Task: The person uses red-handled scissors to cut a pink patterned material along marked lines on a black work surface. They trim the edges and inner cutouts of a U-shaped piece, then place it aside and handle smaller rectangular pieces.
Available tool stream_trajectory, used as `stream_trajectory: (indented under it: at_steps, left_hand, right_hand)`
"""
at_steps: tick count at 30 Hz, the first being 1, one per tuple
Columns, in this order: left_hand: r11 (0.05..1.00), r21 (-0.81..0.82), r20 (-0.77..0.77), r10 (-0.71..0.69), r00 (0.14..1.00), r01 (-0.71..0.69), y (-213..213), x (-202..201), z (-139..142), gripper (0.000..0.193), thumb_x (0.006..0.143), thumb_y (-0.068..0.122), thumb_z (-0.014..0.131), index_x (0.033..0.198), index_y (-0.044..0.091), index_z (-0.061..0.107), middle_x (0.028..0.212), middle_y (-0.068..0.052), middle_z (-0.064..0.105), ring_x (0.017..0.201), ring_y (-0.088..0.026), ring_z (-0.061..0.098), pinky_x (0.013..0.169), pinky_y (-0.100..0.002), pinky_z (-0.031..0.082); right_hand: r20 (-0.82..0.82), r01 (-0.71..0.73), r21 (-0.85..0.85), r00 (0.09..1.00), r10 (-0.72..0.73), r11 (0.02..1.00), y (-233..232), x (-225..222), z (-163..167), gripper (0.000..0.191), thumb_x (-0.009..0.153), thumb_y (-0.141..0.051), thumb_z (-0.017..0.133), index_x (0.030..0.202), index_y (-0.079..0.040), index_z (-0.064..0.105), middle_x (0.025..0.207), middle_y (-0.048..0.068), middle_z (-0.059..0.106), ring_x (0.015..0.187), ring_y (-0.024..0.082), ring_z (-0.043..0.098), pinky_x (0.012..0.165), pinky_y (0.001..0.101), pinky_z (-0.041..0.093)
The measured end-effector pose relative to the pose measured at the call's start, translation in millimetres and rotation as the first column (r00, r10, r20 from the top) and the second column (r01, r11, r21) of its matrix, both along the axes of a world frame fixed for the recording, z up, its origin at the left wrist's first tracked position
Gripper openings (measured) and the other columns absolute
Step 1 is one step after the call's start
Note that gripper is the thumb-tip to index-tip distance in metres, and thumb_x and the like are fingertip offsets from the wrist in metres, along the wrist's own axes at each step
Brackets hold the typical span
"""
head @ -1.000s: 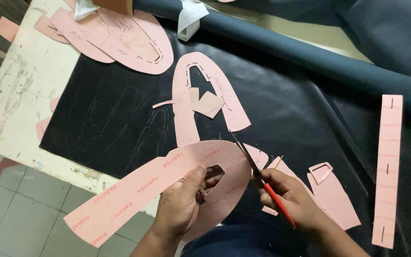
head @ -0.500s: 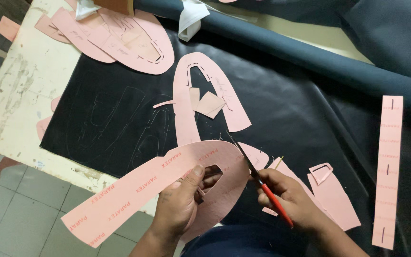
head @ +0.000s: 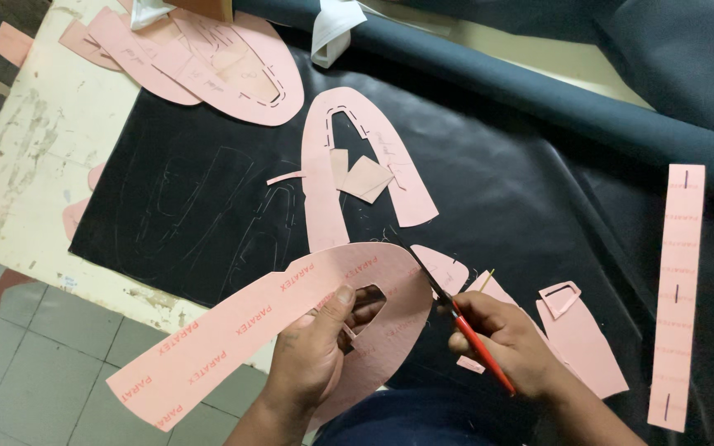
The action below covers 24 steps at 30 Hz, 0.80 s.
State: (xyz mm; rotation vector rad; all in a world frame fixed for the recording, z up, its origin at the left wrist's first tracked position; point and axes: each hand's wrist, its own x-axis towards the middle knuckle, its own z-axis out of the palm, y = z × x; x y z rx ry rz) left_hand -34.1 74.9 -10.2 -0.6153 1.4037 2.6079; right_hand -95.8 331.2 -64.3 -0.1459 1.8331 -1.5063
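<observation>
We see the left hand [head: 316, 355] holding a long pink pattern piece [head: 291, 322] above the near edge of the surface [head: 35, 165], fingers clamped on it with the thumb on top beside an oval cut-out. The right hand [head: 506, 343] has its fingers closed around a red-handled craft knife [head: 456, 310], whose dark blade touches the piece's right edge. Behind lies a black leather sheet [head: 489, 190] carrying a U-shaped pink pattern [head: 324, 173], and a pink strip [head: 678, 289] lies at far right.
</observation>
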Motion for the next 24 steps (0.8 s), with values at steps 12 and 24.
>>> stream_trajectory:
  at_steps: [12,24]
  left_hand:
    - [0.984,-0.095,-0.186,0.133,0.973,-0.152,-5.9,10.4,-26.5,0.028,0.110,0.016,0.056,0.120,-0.009,0.066,0.098,-0.011,0.070,0.084,-0.014,0.061,0.075,-0.030,0.050]
    - [0.068,-0.892,-0.359,-0.708,0.608,-0.448,-6.7,3.5,24.5,0.038,0.090,0.011,0.070,0.128,0.007,0.070,0.112,-0.014,0.071,0.102,-0.030,0.070,0.094,-0.045,0.053]
  right_hand:
    - [0.081,0.154,-0.278,0.987,-0.137,0.948,-4.9,3.1,-16.2,0.045,0.093,-0.029,0.066,0.124,0.003,0.064,0.078,0.006,0.059,0.065,0.013,0.058,0.060,0.0269,0.049]
    - [0.220,0.471,-0.247,0.878,-0.425,0.847,-57.3,-22.6,40.3,0.046,0.080,-0.015,0.070,0.120,0.003,0.057,0.092,0.009,0.060,0.079,0.017,0.058,0.073,0.0348,0.049]
